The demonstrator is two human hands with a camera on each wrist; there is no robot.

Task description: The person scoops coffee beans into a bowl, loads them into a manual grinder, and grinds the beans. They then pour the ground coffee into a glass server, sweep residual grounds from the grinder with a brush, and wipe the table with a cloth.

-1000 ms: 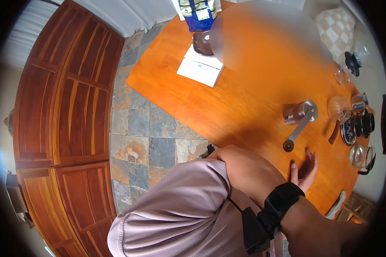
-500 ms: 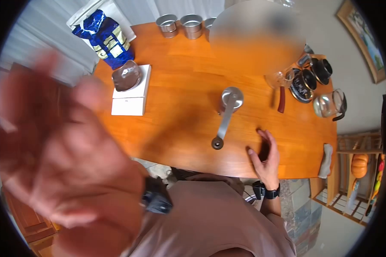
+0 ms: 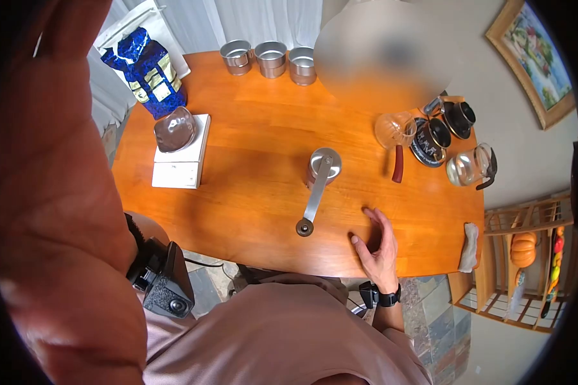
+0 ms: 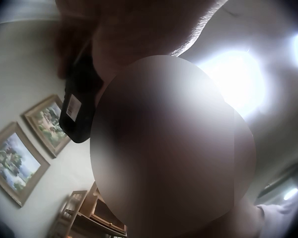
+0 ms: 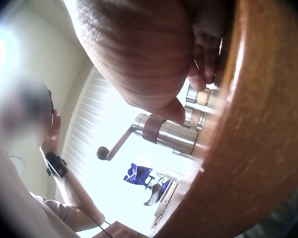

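Note:
My left hand (image 3: 70,224) is raised beside my head and fills the left edge of the head view, palm near the camera. From the right wrist view, that hand (image 5: 52,134) has extended fingers at the side of the headgear; a black device (image 4: 79,109) shows by it in the left wrist view. My right hand (image 3: 382,253) rests at the table's front edge, thumb and fingers apart, holding nothing. Forward and left of it stands a metal hand coffee grinder (image 3: 325,163), its crank pointing toward me. The right wrist view shows the grinder's (image 5: 154,131) brown band.
At left, a dark translucent bowl (image 3: 175,128) sits on a white scale (image 3: 176,174) before a blue bag (image 3: 151,77). Metal cups (image 3: 270,61) line the back. A handled glass vessel (image 3: 394,131), black cup (image 3: 438,133) and glass carafe (image 3: 465,168) stand right, beyond a grey cloth (image 3: 469,247).
My view has swung from the left to face the table. My left arm, first across my front, has risen to my head. My right hand stays by the table edge.

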